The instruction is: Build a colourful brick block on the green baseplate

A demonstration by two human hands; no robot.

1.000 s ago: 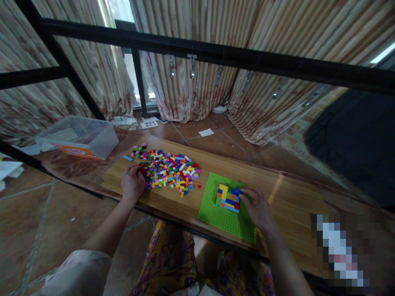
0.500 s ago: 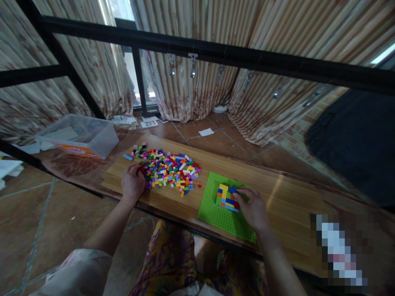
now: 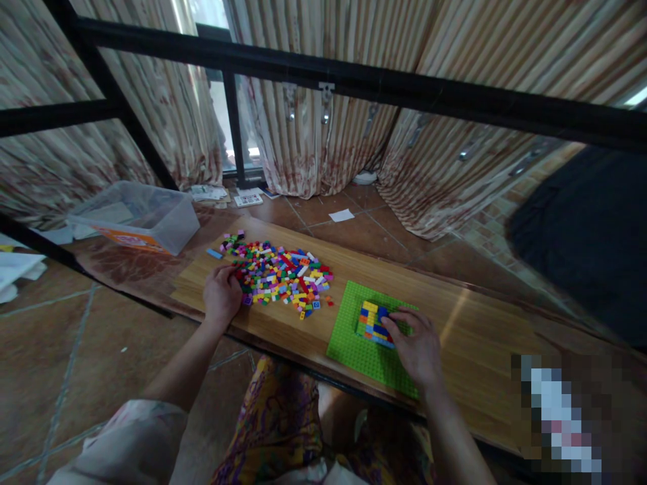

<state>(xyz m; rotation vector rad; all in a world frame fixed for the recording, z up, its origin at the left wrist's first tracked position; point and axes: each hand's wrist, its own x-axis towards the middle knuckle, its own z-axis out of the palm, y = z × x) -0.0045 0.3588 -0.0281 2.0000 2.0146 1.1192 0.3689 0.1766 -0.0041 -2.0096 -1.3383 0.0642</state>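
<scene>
My right hand (image 3: pixel 417 343) is over the green baseplate (image 3: pixel 348 343), thumb and fingers pinched on a dark blue brick (image 3: pixel 383 312). The brick is at the top of a small block of built-up bricks (image 3: pixel 369 320) in yellow, orange, blue and light blue; whether it is pressed fully down, I cannot tell. My fingers cover the block's right side. At the left edge of a heap of loose coloured bricks (image 3: pixel 283 273) rests my left hand (image 3: pixel 222 296). Its fingers are curled in against the bricks, and anything between the fingertips is hidden.
A wooden board (image 3: pixel 470 343) carries the bricks and baseplate. Behind it at the left stands a clear plastic bin (image 3: pixel 172 225) with an orange label. A black metal bar (image 3: pixel 364 87) crosses in front of the curtains (image 3: pixel 323 148). Papers (image 3: pixel 342 215) lie beyond the board.
The blue brick in my right hand has come down, from tilted above the built-up block to level on it. My left hand stays at the heap. The whole view has shifted slightly.
</scene>
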